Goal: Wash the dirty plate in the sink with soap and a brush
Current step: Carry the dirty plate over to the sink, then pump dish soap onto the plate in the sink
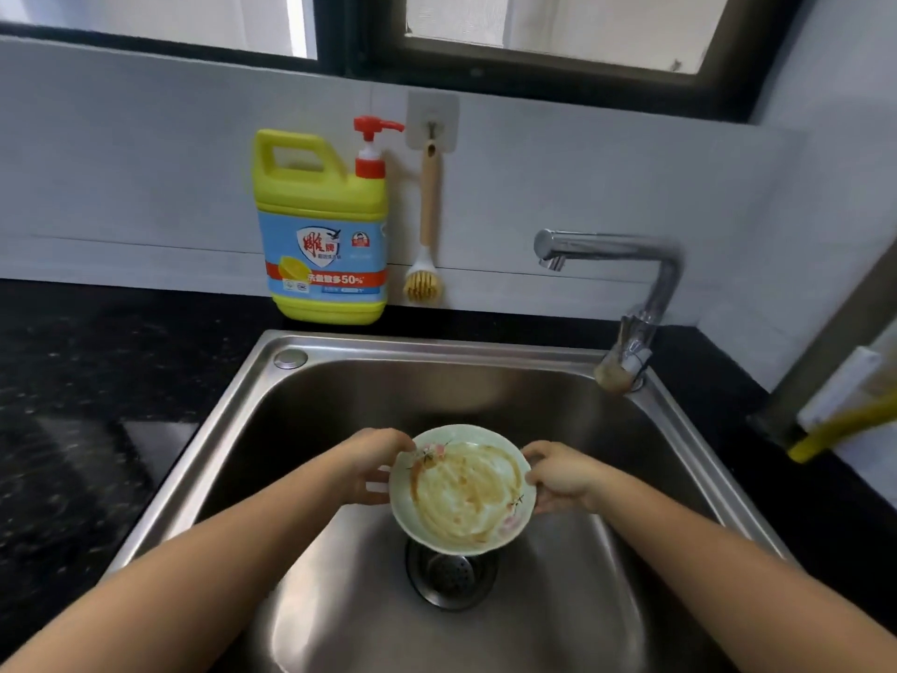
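Note:
A pale green plate (463, 493) smeared with brown sauce hangs over the steel sink (340, 478), just above the drain (451, 575). My left hand (373, 466) grips its left rim and my right hand (563, 478) grips its right rim. A yellow soap jug (323, 230) with a red pump stands on the counter behind the sink. Beside it a wooden-handled brush (427, 216) hangs from a wall hook, bristles down.
A chrome tap (631, 279) rises at the sink's back right corner, its spout pointing left. Black stone counter (73, 381) flanks the sink on both sides. A yellow hose (839, 429) lies at the far right. A window runs above the white backsplash.

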`<state>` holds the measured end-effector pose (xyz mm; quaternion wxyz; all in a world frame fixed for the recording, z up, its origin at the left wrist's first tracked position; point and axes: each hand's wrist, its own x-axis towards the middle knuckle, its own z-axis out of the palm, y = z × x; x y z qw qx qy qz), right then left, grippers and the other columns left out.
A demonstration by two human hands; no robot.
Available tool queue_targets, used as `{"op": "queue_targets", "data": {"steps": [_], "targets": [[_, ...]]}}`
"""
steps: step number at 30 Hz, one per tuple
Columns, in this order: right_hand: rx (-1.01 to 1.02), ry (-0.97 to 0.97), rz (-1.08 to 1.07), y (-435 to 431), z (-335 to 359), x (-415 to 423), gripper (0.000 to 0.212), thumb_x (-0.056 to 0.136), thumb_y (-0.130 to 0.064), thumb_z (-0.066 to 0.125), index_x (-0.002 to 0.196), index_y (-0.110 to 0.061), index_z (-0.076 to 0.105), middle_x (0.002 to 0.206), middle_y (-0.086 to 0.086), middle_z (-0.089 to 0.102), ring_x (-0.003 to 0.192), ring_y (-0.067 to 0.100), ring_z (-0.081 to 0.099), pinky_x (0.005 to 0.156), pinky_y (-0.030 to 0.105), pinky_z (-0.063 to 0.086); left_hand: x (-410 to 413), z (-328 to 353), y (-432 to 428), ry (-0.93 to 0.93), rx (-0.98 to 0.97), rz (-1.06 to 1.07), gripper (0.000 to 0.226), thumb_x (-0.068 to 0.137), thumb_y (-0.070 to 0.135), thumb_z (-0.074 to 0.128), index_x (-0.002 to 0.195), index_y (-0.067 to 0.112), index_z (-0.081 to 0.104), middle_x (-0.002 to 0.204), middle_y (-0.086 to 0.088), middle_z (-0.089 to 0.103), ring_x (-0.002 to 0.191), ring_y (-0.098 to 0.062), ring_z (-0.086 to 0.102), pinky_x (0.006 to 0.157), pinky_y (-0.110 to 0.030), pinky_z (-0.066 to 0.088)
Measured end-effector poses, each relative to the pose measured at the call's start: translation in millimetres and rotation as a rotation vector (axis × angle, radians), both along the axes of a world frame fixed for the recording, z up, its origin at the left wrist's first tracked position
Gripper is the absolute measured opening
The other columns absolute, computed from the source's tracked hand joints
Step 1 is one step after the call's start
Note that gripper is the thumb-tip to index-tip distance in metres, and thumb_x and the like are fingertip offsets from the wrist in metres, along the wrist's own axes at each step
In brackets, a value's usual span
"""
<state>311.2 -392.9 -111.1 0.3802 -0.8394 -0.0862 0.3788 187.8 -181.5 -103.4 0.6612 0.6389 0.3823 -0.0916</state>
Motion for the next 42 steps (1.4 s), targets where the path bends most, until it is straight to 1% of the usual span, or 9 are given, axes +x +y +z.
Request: {"op": "queue_targets", "data": {"steps": [4, 9, 14, 19, 23, 28, 33, 38, 42], "targets": [[-0.121, -0.059, -0.009, -7, -10, 9, 0.027, 0.087, 0.002, 0.043, 0.101, -0.018, 0.053, 0.097, 0.014, 0.067, 0.086, 0.029, 0.069, 0.069, 0.039, 0.060, 13, -15, -10, -0.018, -0.017, -0.024, 0.023, 0.082, 0.011, 0.058, 0.104, 0.006, 0.065, 0.104, -0.012, 0.065, 0.091, -0.025, 0.063, 0.070, -0.034, 0.054], [-0.199, -0.116, -0.028, -16, -24, 16, 0.024, 0.088, 0.000, 0.049, 0.108, -0.012, 0.055, 0.094, 0.012, 0.061, 0.069, 0.025, 0.062, 0.042, 0.028, 0.051, 27, -31, -24, -0.035, 0.008, -0.089, 0.022, 0.083, 0.013, 0.058, 0.101, 0.011, 0.070, 0.108, -0.012, 0.069, 0.099, -0.027, 0.065, 0.076, -0.035, 0.055], [-0.273, -0.112, -0.094, -22, -35, 20, 0.033, 0.087, -0.003, 0.042, 0.116, -0.014, 0.053, 0.119, 0.017, 0.055, 0.098, 0.039, 0.061, 0.072, 0.051, 0.057, 33, -36, -34, -0.045, -0.004, -0.133, 0.026, 0.087, 0.013, 0.049, 0.102, 0.010, 0.068, 0.107, -0.012, 0.070, 0.100, -0.027, 0.066, 0.072, -0.033, 0.057], [-0.313, -0.152, -0.107, -24, -40, 21, 0.032, 0.088, -0.007, 0.041, 0.115, -0.017, 0.053, 0.120, 0.014, 0.053, 0.099, 0.036, 0.060, 0.072, 0.051, 0.057, 30, -41, -40, -0.057, -0.064, -0.139, 0.022, 0.089, 0.012, 0.048, 0.104, 0.010, 0.065, 0.104, -0.011, 0.070, 0.092, -0.024, 0.066, 0.061, -0.028, 0.054], [-0.419, -0.160, -0.084, -22, -39, 19, 0.037, 0.090, -0.005, 0.042, 0.124, -0.012, 0.054, 0.120, 0.015, 0.056, 0.099, 0.035, 0.061, 0.069, 0.044, 0.058, 27, -35, -40, -0.054, -0.080, -0.203, 0.018, 0.091, 0.015, 0.052, 0.106, 0.016, 0.061, 0.099, -0.005, 0.064, 0.086, -0.020, 0.060, 0.067, -0.028, 0.050], [-0.618, -0.529, 0.135, -8, -5, 8, 0.035, 0.094, -0.020, 0.045, 0.128, -0.012, 0.044, 0.128, 0.010, 0.052, 0.110, 0.028, 0.055, 0.081, 0.035, 0.047, 33, -6, -27, -0.073, 0.390, -0.512, 0.036, 0.091, 0.033, 0.056, 0.125, 0.021, 0.051, 0.117, 0.002, 0.054, 0.103, -0.016, 0.050, 0.083, -0.029, 0.041], [-0.250, -0.741, 0.116, 14, 35, 1, 0.011, 0.091, -0.031, 0.053, 0.092, -0.030, 0.063, 0.097, -0.008, 0.067, 0.088, 0.015, 0.061, 0.077, 0.034, 0.052, 37, 41, -4, -0.254, 0.745, -0.522, 0.019, 0.089, 0.025, 0.058, 0.103, 0.017, 0.067, 0.105, -0.001, 0.068, 0.096, -0.014, 0.061, 0.086, -0.025, 0.046], [0.001, -0.806, 0.088, 53, 83, -6, 0.014, 0.087, -0.041, 0.058, 0.080, -0.031, 0.065, 0.088, -0.008, 0.069, 0.087, 0.014, 0.062, 0.077, 0.034, 0.052, 40, 91, 17, -0.394, 0.991, -0.432, 0.013, 0.090, 0.023, 0.058, 0.100, 0.019, 0.064, 0.098, 0.002, 0.065, 0.092, -0.013, 0.061, 0.077, -0.025, 0.046], [0.133, -0.816, 0.110, 78, 107, -9, 0.024, 0.090, -0.042, 0.056, 0.076, -0.025, 0.065, 0.076, -0.006, 0.065, 0.077, 0.013, 0.060, 0.070, 0.031, 0.049, 46, 130, 44, -0.499, 1.124, -0.204, 0.018, 0.089, 0.018, 0.058, 0.105, 0.012, 0.065, 0.102, -0.003, 0.065, 0.097, -0.018, 0.060, 0.085, -0.032, 0.048]]}}
